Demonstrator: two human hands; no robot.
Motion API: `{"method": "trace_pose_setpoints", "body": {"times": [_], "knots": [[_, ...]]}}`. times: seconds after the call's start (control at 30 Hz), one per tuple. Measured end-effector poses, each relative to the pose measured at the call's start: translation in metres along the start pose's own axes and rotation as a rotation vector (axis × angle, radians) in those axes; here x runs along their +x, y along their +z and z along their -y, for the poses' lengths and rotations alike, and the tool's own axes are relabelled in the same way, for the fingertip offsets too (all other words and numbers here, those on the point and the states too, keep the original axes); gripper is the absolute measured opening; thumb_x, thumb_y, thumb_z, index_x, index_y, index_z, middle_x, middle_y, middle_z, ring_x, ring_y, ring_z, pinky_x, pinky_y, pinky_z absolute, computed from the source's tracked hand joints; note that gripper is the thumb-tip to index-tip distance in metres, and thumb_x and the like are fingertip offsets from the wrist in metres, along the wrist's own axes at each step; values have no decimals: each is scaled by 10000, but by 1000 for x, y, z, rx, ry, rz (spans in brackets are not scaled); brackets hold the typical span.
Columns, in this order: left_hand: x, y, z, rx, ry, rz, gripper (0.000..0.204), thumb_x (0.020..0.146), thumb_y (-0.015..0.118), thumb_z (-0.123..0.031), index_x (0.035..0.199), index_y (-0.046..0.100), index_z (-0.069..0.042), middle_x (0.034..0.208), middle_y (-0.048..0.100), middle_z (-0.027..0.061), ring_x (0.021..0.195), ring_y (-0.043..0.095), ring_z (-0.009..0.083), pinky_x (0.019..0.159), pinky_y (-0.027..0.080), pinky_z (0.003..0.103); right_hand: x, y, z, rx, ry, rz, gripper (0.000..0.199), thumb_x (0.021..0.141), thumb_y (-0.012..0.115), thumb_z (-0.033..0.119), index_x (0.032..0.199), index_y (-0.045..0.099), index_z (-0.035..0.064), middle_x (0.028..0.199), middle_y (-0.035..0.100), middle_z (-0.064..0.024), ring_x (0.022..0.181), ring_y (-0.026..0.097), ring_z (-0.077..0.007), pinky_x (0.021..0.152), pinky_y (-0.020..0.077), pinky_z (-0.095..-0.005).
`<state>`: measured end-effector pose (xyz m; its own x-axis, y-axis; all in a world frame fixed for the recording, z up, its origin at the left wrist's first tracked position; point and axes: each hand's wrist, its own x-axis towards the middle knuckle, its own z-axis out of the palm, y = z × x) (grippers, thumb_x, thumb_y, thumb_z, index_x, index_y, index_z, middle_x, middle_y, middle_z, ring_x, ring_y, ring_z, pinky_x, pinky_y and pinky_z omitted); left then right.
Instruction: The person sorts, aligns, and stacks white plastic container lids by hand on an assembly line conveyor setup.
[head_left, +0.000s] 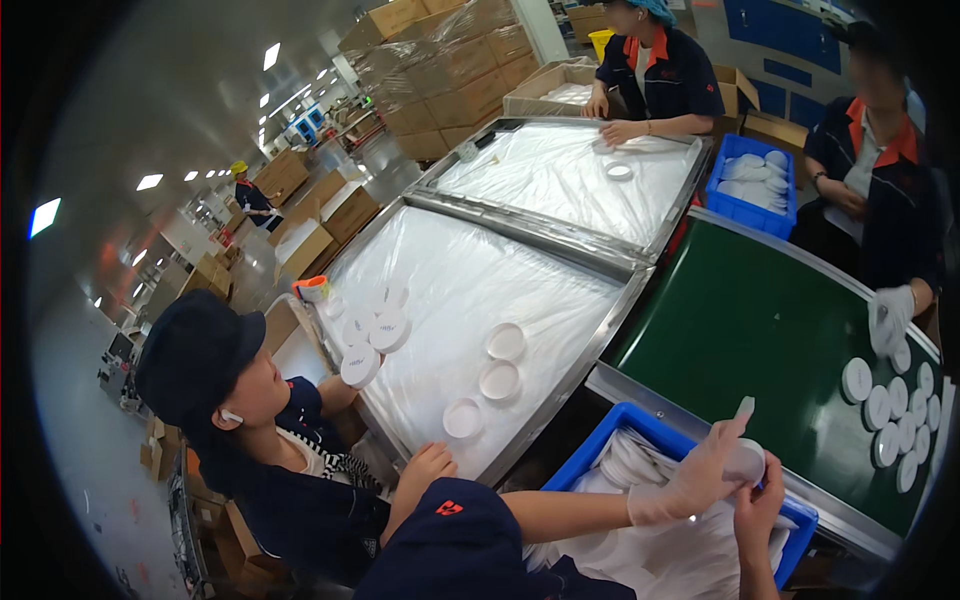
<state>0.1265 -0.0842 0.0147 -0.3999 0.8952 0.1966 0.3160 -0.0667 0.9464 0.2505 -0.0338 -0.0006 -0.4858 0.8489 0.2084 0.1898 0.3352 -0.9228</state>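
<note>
My left hand (685,485), in a thin whitish glove, is closed at the near edge of a round white lid (745,462), one gloved finger pointing up. My bare right hand (760,505) grips the lid's right side. Both hands are above a blue crate (612,425), which holds white discs (630,462) and crumpled clear plastic (640,550). Just beyond my hands lies the green conveyor belt (700,330), carrying a cluster of round white lids (905,420) toward its right end.
At left a person in a dark cap (205,335) holds several white lids (375,335) over a plastic-covered table (440,270), where three open lids (501,381) lie. Two other people (665,75) work across, near another blue crate (750,215). Wrapped cartons (440,85) stand behind.
</note>
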Motion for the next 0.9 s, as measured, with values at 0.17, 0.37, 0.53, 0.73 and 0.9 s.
{"method": "trace_pose_setpoints", "body": {"times": [0.17,0.37,0.53,0.73,0.9], "knots": [[6,18,27,466,530,6,590,631,684,-119,1164,454,-11,1030,517,179,946,512,355,785,443,387,-2,-10,-3,-118,37,-15,271,738,488,-7,1001,546,27,821,587,-138,677,589,-247,592,474,-310],[8,-18,37,391,348,75,336,610,746,-168,885,582,-69,796,602,108,720,599,277,588,485,342,17,28,-21,-355,-59,-11,236,752,592,340,771,524,115,657,563,-129,566,544,-344,499,438,-407],[50,-48,49,761,674,268,300,754,630,-214,992,548,-50,949,586,98,840,577,236,712,460,292,24,-10,-6,122,-23,58,290,731,665,290,829,529,53,707,567,-68,606,541,-227,577,450,-324],[141,-46,86,524,1087,-9,256,694,686,-170,890,575,-48,855,601,88,754,592,255,656,474,304,-3,30,-30,112,-400,606,309,728,645,333,871,608,62,772,587,-141,677,575,-289,579,456,-394],[166,-23,55,179,1024,-106,257,714,667,-159,922,571,-42,886,598,86,773,589,254,677,474,312,-61,88,-39,-156,-728,850,210,616,645,254,753,624,97,730,587,-137,681,556,-296,548,422,-424]]}}
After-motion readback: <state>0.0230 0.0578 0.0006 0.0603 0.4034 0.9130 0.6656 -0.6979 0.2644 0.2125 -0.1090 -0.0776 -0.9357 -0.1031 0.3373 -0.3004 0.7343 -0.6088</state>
